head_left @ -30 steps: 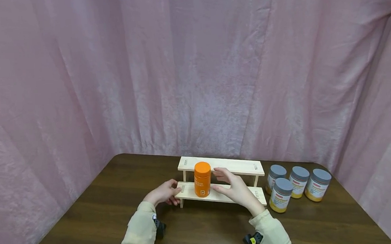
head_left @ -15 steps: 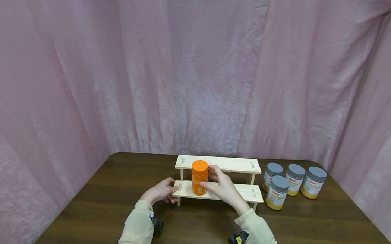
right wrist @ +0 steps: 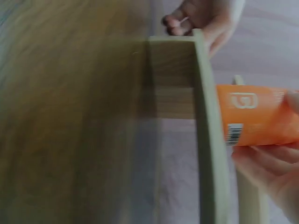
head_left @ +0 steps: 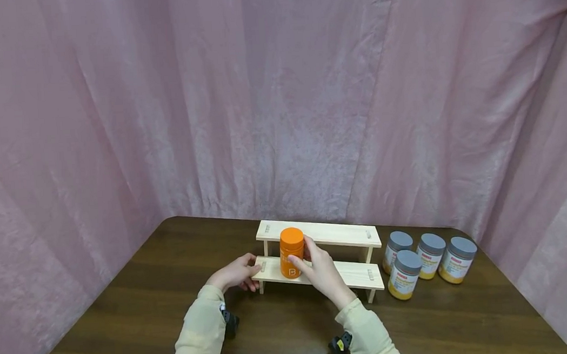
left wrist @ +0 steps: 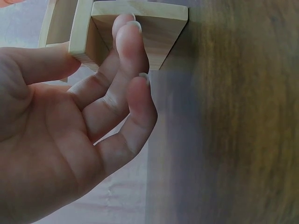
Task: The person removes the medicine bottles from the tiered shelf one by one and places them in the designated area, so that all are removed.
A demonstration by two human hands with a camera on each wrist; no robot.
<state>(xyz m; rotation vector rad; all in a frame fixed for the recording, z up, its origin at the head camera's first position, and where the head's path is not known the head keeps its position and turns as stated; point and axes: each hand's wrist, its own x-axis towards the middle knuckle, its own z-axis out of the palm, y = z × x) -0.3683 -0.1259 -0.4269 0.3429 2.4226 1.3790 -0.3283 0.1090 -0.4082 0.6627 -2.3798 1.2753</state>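
Observation:
An orange bottle [head_left: 292,255] with an orange lid stands upright on the lower board of a two-tier pale wooden shelf [head_left: 350,273]. My right hand [head_left: 321,272] holds the bottle from its right side, thumb in front and fingers behind. In the right wrist view, the bottle [right wrist: 254,114] shows a white logo and a barcode, its base against the board. My left hand [head_left: 233,274] grips the left end of the lower board. Up close in the left wrist view, the thumb lies on the board while the other fingers curl beneath, by the shelf's leg [left wrist: 145,28].
Several jars with grey lids and yellow bottoms, among them a front jar [head_left: 404,275], stand right of the shelf on the dark wooden table [head_left: 173,281]. A pink curtain [head_left: 280,117] hangs behind and around the table. The shelf's upper board [head_left: 326,232] lies behind the bottle.
My right hand has moved left from beside the bottle and taken hold of it. The left hand stays at the shelf's end. The bottle keeps its place on the board.

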